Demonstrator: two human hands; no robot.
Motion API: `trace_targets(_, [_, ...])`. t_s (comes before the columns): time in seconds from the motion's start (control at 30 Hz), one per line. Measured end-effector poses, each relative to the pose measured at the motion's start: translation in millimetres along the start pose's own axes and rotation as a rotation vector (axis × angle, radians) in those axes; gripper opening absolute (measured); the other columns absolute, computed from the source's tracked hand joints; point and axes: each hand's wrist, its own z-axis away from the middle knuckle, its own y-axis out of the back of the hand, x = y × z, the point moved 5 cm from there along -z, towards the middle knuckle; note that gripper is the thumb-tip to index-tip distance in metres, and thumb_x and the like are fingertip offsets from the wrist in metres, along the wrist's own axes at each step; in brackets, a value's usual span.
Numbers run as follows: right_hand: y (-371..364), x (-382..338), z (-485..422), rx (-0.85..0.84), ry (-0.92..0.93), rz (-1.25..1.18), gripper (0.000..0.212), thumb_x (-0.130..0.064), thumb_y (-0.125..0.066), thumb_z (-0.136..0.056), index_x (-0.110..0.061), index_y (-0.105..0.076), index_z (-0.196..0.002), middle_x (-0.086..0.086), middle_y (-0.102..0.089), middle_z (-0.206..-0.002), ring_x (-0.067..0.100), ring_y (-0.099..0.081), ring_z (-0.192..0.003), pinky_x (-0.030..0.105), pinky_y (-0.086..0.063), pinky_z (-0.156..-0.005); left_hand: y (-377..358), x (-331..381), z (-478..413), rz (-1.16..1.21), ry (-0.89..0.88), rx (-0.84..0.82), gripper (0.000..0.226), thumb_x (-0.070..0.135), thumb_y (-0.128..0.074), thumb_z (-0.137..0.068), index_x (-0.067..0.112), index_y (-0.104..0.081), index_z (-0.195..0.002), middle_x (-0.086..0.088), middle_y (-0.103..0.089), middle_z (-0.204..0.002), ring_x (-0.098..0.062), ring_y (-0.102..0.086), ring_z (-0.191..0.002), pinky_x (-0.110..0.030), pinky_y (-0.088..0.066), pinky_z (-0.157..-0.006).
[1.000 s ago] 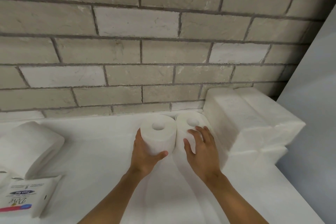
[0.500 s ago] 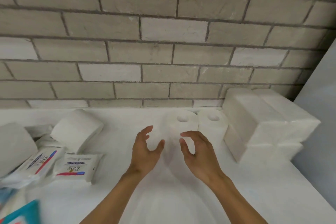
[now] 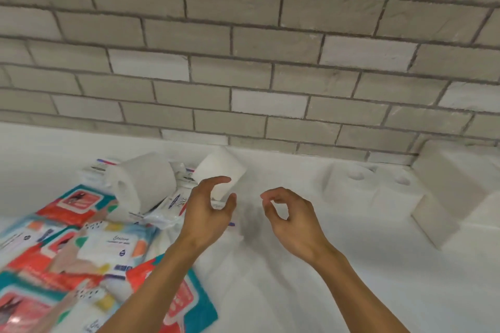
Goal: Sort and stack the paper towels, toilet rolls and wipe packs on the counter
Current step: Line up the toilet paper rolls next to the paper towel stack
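Two toilet rolls stand upright side by side against the brick wall, next to a stack of white paper towel packs at the right. My left hand hovers with curved fingers just in front of a toilet roll lying on its side, holding nothing. My right hand floats over the bare counter, fingers loosely curled and empty. Another toilet roll lies on its side further left, on small white wipe packs. Colourful red and teal wipe packs cover the lower left.
The white counter runs along a grey brick wall. The paper towel stack fills the right back corner. My forearms come in from the bottom edge.
My view has swung left, bringing the wipe packs and lying rolls into sight. Both hands have left the two upright rolls and moved left, the left one nearing a lying roll.
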Motion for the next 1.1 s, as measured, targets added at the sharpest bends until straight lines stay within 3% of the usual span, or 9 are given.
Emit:
trace_targets(0.1, [-33.8, -20.5, -4.3, -0.019, 0.002, -0.011, 0.011, -0.029, -0.059, -0.093, -0.036, -0.063, -0.099, -0.028, -0.061, -0.106, -0.003, -0.056, -0.104, -0.001, -0.039, -0.077, 43.5, -12.6, -11.6, -0.083, -0.034, 0.017, 0.034, 0.025, -0.073, -0.083, 0.035, -0.062, -0.114, 0.011, -0.063, -0.12, -0.015, -0.056, -0.115, -0.028, -0.045, -0.099])
trace_targets(0.2, [-62.2, -38.6, -7.1, -0.064, -0.001, -0.023, 0.013, -0.029, -0.061, -0.093, -0.041, -0.06, -0.095, -0.026, -0.061, -0.105, -0.001, -0.057, -0.103, 0.006, -0.047, -0.077, 79.5, -18.7, -29.0, -0.26, -0.09, 0.0, 0.044, 0.029, -0.072, -0.084, 0.027, -0.058, -0.126, 0.004, -0.06, -0.131, -0.021, -0.05, -0.123, -0.03, -0.037, -0.105])
trace_targets(0.3, [-80.7, -51.5, -11.2, -0.068, 0.004, -0.027, 0.021, -0.024, -0.061, -0.092, -0.045, -0.059, -0.092, -0.032, -0.059, -0.099, -0.003, -0.057, -0.101, 0.007, -0.046, -0.081, 106.7, -33.1, -51.1, -0.518, -0.031, -0.064, 0.06, 0.042, -0.066, -0.087, 0.029, -0.044, -0.141, 0.004, -0.043, -0.149, -0.021, -0.034, -0.138, -0.037, -0.029, -0.114])
trace_targets(0.4, [-97.4, -59.8, -13.7, -0.059, -0.02, -0.026, 0.019, -0.022, -0.062, -0.092, -0.041, -0.061, -0.095, -0.031, -0.059, -0.096, -0.006, -0.056, -0.096, -0.002, -0.042, -0.069, 122.5, -50.9, -74.1, -0.744, -0.072, -0.143, 0.07, 0.05, -0.059, -0.088, 0.025, -0.033, -0.148, 0.0, -0.034, -0.155, -0.027, -0.023, -0.144, -0.042, -0.024, -0.119])
trace_targets(0.6, [-123.4, -63.0, -22.4, -0.056, -0.061, 0.021, 0.016, -0.027, -0.061, -0.093, -0.037, -0.06, -0.105, -0.021, -0.059, -0.11, -0.004, -0.055, -0.099, 0.002, -0.045, -0.073, 124.8, -75.3, -109.1, -1.124, -0.103, -0.326, 0.093, 0.068, -0.044, -0.085, 0.015, -0.011, -0.153, -0.014, -0.019, -0.159, -0.045, -0.005, -0.146, -0.054, -0.011, -0.119])
trace_targets(0.7, [-131.4, -64.1, -29.7, -0.064, -0.094, 0.001, 0.019, -0.024, -0.062, -0.093, -0.033, -0.06, -0.109, -0.017, -0.056, -0.116, 0.001, -0.053, -0.102, 0.022, -0.056, -0.086, 123.9, -85.2, -121.1, -1.184, -0.015, -0.381, 0.105, 0.075, -0.047, -0.078, 0.012, -0.009, -0.152, -0.018, -0.023, -0.156, -0.049, -0.012, -0.143, -0.058, -0.016, -0.116])
trace_targets(0.77, [-135.0, -65.8, -35.3, -0.059, -0.107, 0.002, 0.02, -0.023, -0.062, -0.093, -0.034, -0.059, -0.109, -0.018, -0.052, -0.116, 0.003, -0.051, -0.104, 0.026, -0.058, -0.085, 124.7, -91.4, -125.2, -1.21, 0.065, -0.418, 0.114, 0.079, -0.05, -0.072, 0.013, -0.005, -0.153, -0.019, -0.026, -0.154, -0.048, -0.023, -0.14, -0.058, -0.024, -0.113])
trace_targets(0.97, [-140.4, -64.8, -57.4, 0.015, -0.113, 0.117, 0.028, -0.025, -0.063, -0.092, -0.034, -0.055, -0.118, -0.013, -0.048, -0.122, 0.003, -0.046, -0.106, 0.0, -0.042, -0.069, 126.1, -103.7, -126.4, -1.218, 0.127, -0.436, 0.13, 0.083, -0.062, -0.056, 0.02, -0.001, -0.151, -0.018, -0.036, -0.145, -0.042, -0.042, -0.128, -0.055, -0.039, -0.104])
trace_targets(1.1, [-129.9, -62.0, -78.5, 0.109, -0.074, 0.221, 0.051, -0.029, -0.071, -0.085, -0.027, -0.048, -0.131, -0.001, -0.041, -0.139, 0.02, -0.043, -0.125, 0.025, -0.044, -0.101, 126.4, -107.2, -124.0, -1.216, 0.131, -0.432, 0.134, 0.08, -0.069, -0.053, 0.021, 0.002, -0.151, -0.018, -0.038, -0.141, -0.039, -0.043, -0.127, -0.052, -0.041, -0.104])
